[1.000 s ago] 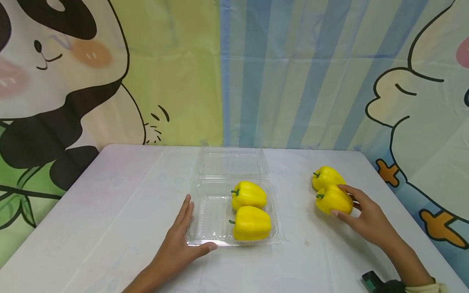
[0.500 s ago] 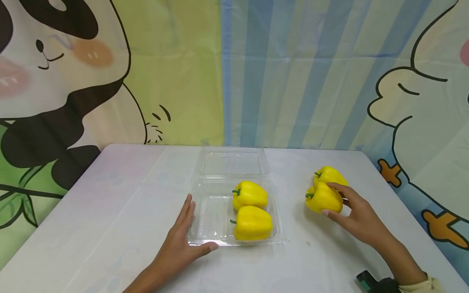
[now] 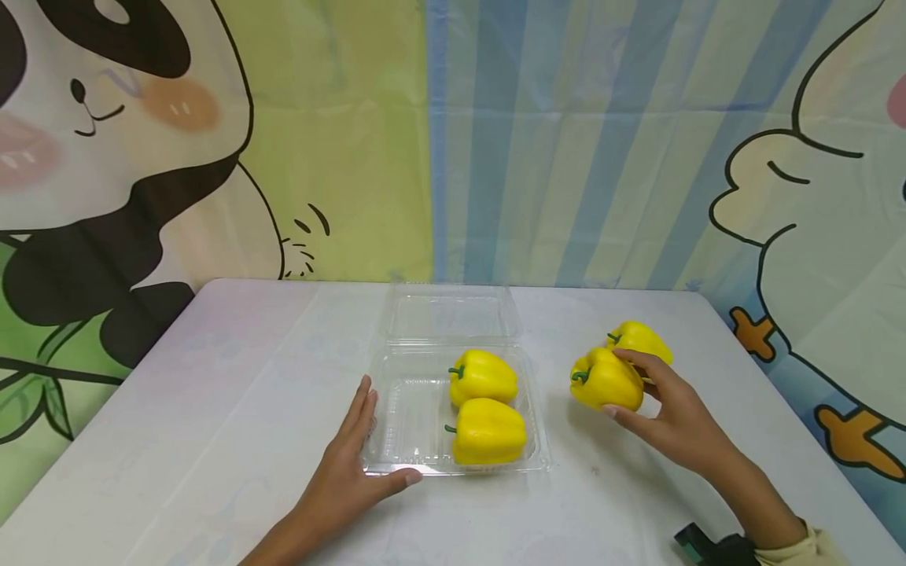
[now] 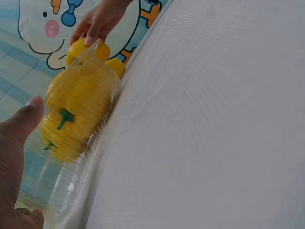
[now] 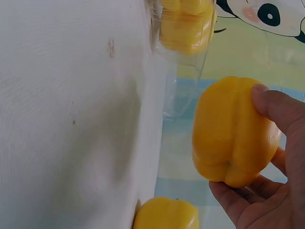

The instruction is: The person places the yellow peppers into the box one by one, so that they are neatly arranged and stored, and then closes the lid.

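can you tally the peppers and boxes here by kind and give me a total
Yellow peppers: 4 (front one and back one in the box, one held in the right hand, one on the table)
Clear plastic boxes: 1, lid open
Total: 5

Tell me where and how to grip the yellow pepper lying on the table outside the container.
Grip the yellow pepper across its rounded body, thumb on the near flank, fingers on the far, probably best from the right: it lies on its side, stem pointing left, away from that approach. The right hand, holding another pepper in front, would likely need freeing first.
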The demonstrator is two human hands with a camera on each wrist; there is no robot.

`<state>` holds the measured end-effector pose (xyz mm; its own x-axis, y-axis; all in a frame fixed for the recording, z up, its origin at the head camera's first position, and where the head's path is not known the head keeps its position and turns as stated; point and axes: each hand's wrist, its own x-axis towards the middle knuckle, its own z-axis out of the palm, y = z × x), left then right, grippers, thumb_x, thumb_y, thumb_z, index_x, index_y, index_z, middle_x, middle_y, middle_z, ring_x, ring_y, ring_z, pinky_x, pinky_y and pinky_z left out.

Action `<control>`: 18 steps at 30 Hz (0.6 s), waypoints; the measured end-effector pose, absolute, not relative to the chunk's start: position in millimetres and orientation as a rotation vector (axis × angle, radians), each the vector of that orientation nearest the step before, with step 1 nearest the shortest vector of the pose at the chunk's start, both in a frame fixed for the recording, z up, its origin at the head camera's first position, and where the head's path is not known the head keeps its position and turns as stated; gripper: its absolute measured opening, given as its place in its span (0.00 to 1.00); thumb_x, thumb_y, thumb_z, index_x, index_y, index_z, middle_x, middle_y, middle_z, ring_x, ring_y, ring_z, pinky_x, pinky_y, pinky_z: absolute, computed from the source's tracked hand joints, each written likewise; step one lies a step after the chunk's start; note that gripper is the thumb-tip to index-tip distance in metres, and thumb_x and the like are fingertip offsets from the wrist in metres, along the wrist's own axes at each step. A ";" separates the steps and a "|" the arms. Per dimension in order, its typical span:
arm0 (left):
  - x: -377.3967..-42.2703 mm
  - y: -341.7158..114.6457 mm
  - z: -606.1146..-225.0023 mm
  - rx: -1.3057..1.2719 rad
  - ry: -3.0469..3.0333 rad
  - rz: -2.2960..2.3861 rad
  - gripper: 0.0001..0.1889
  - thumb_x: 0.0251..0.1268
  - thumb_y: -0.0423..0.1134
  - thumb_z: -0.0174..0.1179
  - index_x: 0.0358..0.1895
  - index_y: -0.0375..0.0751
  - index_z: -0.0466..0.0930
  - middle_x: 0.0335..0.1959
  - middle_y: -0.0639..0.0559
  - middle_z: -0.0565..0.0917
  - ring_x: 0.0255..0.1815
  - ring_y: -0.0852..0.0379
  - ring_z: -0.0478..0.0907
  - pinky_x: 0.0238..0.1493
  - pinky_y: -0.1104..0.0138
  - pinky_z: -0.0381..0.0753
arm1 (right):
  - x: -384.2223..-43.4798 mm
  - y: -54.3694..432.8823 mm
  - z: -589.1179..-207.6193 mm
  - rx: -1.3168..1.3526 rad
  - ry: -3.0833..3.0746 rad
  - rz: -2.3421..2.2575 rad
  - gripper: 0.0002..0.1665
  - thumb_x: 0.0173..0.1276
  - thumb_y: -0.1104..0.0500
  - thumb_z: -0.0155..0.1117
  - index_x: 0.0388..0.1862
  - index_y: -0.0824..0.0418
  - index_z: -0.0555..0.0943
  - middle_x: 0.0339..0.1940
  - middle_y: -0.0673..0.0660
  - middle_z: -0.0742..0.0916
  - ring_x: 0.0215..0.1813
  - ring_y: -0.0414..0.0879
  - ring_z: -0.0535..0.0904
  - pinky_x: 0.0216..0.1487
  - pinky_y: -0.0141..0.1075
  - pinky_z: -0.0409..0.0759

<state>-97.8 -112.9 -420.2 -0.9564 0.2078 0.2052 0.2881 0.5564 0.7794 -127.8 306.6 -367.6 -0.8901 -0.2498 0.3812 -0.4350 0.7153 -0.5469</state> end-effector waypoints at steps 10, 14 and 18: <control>-97.9 -112.8 -420.2 -0.425 -2.700 -1.354 0.66 0.40 0.67 0.72 0.77 0.34 0.46 0.80 0.58 0.39 0.76 0.50 0.48 0.68 0.56 0.57 | -126.6 296.9 -364.6 0.555 -2.591 0.971 0.47 0.50 0.67 0.79 0.68 0.60 0.67 0.66 0.60 0.73 0.60 0.57 0.72 0.56 0.16 0.65; -97.8 -112.7 -420.0 -0.423 -2.700 -1.364 0.66 0.39 0.67 0.73 0.77 0.34 0.46 0.80 0.59 0.39 0.77 0.50 0.48 0.68 0.55 0.57 | -126.7 292.0 -363.0 0.588 -2.555 0.997 0.48 0.49 0.68 0.80 0.68 0.59 0.67 0.65 0.60 0.73 0.59 0.57 0.73 0.56 0.16 0.65; -97.8 -112.9 -419.9 -0.419 -2.693 -1.374 0.66 0.39 0.67 0.72 0.77 0.34 0.46 0.79 0.62 0.38 0.76 0.50 0.48 0.68 0.52 0.58 | -127.3 287.1 -361.8 0.607 -2.526 0.998 0.49 0.48 0.68 0.80 0.68 0.58 0.68 0.65 0.60 0.73 0.59 0.56 0.73 0.56 0.16 0.65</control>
